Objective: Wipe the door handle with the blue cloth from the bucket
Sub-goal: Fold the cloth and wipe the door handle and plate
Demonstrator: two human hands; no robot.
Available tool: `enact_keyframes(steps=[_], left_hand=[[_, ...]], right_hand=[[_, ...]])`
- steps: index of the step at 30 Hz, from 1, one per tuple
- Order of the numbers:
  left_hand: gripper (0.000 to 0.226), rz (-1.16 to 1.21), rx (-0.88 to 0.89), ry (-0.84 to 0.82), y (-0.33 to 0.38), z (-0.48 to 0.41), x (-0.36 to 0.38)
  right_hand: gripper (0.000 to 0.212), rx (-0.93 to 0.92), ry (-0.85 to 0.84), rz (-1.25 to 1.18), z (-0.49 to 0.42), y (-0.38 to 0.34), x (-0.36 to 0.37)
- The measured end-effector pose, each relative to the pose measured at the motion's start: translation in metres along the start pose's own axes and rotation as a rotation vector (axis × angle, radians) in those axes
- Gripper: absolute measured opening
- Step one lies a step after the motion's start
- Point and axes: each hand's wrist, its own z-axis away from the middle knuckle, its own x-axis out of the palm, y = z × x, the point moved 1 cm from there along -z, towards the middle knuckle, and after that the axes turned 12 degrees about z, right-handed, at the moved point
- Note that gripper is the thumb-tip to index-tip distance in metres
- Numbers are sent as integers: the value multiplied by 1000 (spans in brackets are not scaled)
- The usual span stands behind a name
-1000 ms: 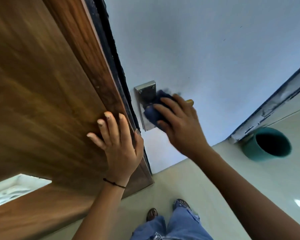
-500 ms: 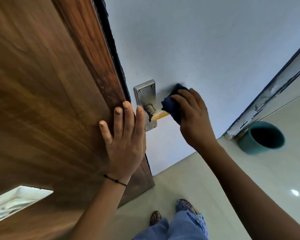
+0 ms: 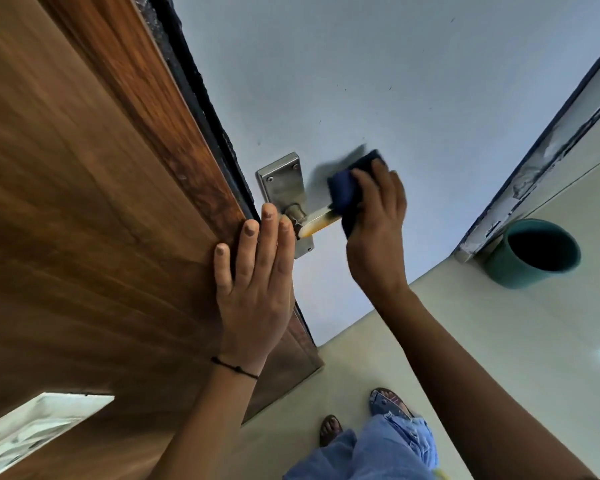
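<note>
A metal door handle [image 3: 317, 220] with a steel backplate [image 3: 283, 183] sits on the pale blue door face. My right hand [image 3: 374, 230] holds the folded blue cloth [image 3: 347, 188] wrapped over the outer end of the lever, so the lever's tip is hidden. The inner, brass-coloured part of the lever shows bare. My left hand [image 3: 253, 278] lies flat with fingers spread on the brown wooden door edge [image 3: 118, 202], its fingertips just left of the handle's neck. The teal bucket [image 3: 534, 254] stands on the floor at the right.
The floor [image 3: 499, 341] is pale and glossy. A dark-edged frame strip [image 3: 548, 140] runs diagonally above the bucket. My feet in sandals and blue jeans [image 3: 378, 445] are at the bottom. A light opening [image 3: 32, 431] shows at the lower left.
My right hand has slid the cloth from the handle's base outward along the lever to its end. My left hand has moved up along the wooden edge, closer to the handle.
</note>
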Motion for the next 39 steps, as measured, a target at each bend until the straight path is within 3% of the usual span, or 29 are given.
enact_keyframes(steps=[6,8,10,13,20,24,27,34,39], left_hand=[[74,-7,30,20,-17,-2,-16],[74,-30,32,-5,-15,-3,-15],[71,-60,27,-17,-13,-2,-14],[67,-85,23,-45,-13,-3,-15],[71,-71,-5,-68,-12,-5,-16],[74,-90,7,-64,-11,-5,-16],[74,-101,3,-60,-10,-5,-15],[75,-114,7,-66,-11,-4,-12],[76,-129,7,-62,-10,-3,-11]], right_hand=[[48,534,12,-661,5,-22,11],[44,746,-55,-855,11,-36,12],[38,847,-197,-990,29,-54,16],[37,871,-365,-1128,50,-67,21],[34,851,-109,-1176,-5,-9,3],[31,816,-181,-1317,17,-24,19],[39,769,-343,-1219,46,-42,31],[36,786,-134,-1368,-5,2,4],[32,825,-232,-1509,24,-20,19]])
